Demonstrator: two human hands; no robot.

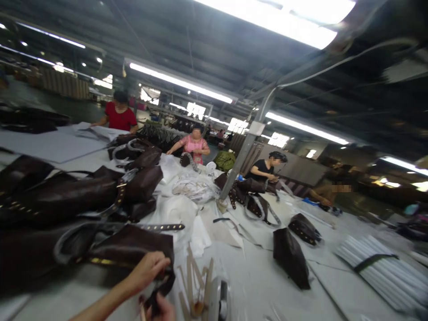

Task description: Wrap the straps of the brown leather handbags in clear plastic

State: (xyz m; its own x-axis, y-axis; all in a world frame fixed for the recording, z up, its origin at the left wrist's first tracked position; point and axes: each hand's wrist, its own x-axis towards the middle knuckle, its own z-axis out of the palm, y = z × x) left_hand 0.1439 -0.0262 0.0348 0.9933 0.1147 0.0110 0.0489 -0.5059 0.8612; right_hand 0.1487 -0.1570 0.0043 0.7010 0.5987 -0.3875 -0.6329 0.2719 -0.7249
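Observation:
My left hand point(149, 269) reaches in from the bottom left, its fingers pinched shut on the lower edge of a dark brown leather bag point(133, 247) lying flat on the white table point(254, 276). Only part of my right hand point(163, 308) shows at the bottom edge. It is closed around a dark strap point(163, 287) that hangs from that bag, and a thin stick point(142, 312) shows beside it. A studded strap point(160, 227) lies just beyond the bag.
A heap of dark bags point(60, 196) fills the left. Wooden sticks point(197, 281) stand in a holder by my hands. A small bag point(290, 258) stands to the right, with white bundles point(384, 267) beyond. A slanted metal pole point(240, 156) rises mid-table. Several co-workers point(195, 145) work at the far side.

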